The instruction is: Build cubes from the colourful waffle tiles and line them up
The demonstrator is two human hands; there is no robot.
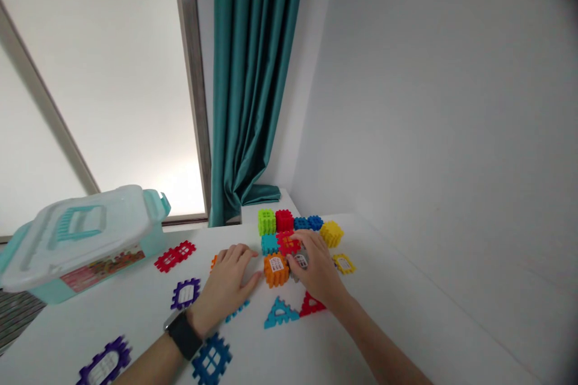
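Orange plastic waffle block, built into a small cube with a white window panel on its face, sits on the white table between the two hands. The left hand lies open and lightly curved, its fingers stretched toward the orange cube, with the thumb tip just beside the cube's lower corner. A black watch sits on that wrist. The right hand is arched over a grey-and-white block on the far side of the orange cube, and the fingers cover most of it, so I cannot tell whether they are pinching it or only resting on it. Just beyond the hands stands a cluster of cubes: a green cube, a red cube, a teal cube, a smaller red block, a blue block and a yellow cube. A yellow square panel lies flat to the right of the right hand. A teal triangle and a red triangle lie flat just below the hands. Further left are a red panel, a purple panel, another purple panel and a blue panel. A lidded plastic box with a teal handle sits at the table's left edge, and a teal curtain hangs behind the table beside a bright window.
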